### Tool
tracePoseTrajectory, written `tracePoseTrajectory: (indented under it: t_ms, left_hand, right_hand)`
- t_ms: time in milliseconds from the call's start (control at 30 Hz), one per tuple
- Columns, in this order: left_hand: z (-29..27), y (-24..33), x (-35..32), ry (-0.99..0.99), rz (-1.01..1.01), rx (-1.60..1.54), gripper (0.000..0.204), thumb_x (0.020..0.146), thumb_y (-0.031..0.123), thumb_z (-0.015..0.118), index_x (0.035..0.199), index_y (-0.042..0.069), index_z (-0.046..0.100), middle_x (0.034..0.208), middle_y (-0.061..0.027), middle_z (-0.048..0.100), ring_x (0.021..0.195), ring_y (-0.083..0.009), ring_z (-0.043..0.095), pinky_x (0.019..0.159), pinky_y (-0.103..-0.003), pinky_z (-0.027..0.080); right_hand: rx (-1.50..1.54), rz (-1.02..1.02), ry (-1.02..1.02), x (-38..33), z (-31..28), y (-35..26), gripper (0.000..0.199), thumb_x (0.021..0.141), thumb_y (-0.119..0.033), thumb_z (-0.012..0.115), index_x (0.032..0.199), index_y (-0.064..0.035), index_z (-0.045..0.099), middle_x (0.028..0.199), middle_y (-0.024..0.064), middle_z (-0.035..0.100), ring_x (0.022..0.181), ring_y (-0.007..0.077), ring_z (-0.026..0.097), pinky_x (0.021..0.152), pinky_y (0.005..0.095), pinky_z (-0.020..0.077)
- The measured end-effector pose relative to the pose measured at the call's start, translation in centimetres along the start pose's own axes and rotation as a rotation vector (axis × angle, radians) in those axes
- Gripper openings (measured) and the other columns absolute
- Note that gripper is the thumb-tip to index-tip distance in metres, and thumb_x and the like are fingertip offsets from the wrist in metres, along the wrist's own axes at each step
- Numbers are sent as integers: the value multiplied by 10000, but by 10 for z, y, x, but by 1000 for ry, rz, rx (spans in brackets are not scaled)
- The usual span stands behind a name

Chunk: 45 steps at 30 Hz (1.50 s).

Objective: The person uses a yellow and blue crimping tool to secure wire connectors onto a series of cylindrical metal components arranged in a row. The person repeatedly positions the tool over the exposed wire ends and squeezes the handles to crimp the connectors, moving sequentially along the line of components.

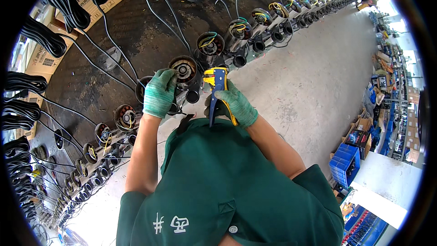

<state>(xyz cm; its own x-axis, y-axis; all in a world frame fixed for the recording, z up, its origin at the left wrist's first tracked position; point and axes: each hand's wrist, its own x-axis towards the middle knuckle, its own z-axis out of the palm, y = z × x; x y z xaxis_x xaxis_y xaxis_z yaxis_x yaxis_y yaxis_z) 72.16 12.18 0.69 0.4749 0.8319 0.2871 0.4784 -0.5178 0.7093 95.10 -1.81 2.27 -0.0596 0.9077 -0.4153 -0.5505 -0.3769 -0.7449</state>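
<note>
My right hand [239, 104], in a green knit glove, grips a blue and yellow wire stripper [220, 85] by its handles, with its yellow jaws pointing away from me. My left hand [159, 93], gloved alike, is closed at the rim of a round motor housing [183, 69]; what its fingers hold, if anything, is hidden. That housing shows a ring of windings with a bearing seat in its middle. Partly behind the left hand is another dark round housing [142, 89]. Beyond the stripper stands a housing with yellow and green wires [210, 44].
Housings line the edge of the dark worktable [150, 32] to both sides, several with loose coloured wires. Coiled black cables [43, 36] lie along its far left, by cardboard boxes [102, 0]. Grey floor [291, 86] stretches right, toward a blue crate [344, 164].
</note>
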Motion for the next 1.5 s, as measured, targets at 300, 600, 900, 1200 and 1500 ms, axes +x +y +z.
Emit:
tracePoseTrajectory:
  t_ms: [300, 600, 900, 1200, 1500]
  left_hand:
    - [1, 19, 16, -314, -152, 243, 412, 876, 268, 815, 1245, 108, 725, 1165, -152, 696, 1068, -368, 703, 904, -459, 564]
    - [-2, 4, 10, -245, 31, 133, 231, 912, 124, 771, 1133, 57, 770, 1150, -129, 707, 999, -352, 716, 873, -419, 572]
    - [-10, -19, 7, -289, 88, -3, 250, 938, 42, 701, 1184, 37, 743, 1125, -149, 708, 1029, -384, 695, 888, -429, 562]
    - [-10, -28, 3, -242, 140, -23, 271, 915, 11, 704, 1181, 36, 746, 1126, -159, 709, 1016, -378, 700, 885, -418, 571]
    - [-8, -28, 3, -226, 144, -77, 245, 907, 2, 714, 1147, 19, 757, 1134, -157, 717, 1023, -365, 713, 894, -401, 578]
  right_hand:
    - [-22, 14, -7, 4, 12, 1, 644, 960, -219, 670, 1536, -97, 409, 1130, 176, 667, 1004, 311, 725, 835, 516, 660]
    - [34, -31, -29, 12, 5, 17, 686, 966, -85, 631, 1606, -130, 388, 1327, 100, 622, 1026, 229, 698, 899, 426, 643]
    - [45, -31, -83, 29, 19, 26, 732, 976, -211, 702, 1607, -119, 342, 1237, 185, 662, 1003, 363, 751, 902, 562, 644]
    - [87, 37, -144, 26, 39, 19, 722, 980, -229, 718, 1600, -123, 362, 1232, 128, 642, 1074, 294, 712, 864, 520, 652]
    - [160, -19, -1, 27, 50, 39, 605, 1035, -136, 625, 1573, -120, 349, 1083, 135, 679, 914, 242, 724, 761, 457, 659]
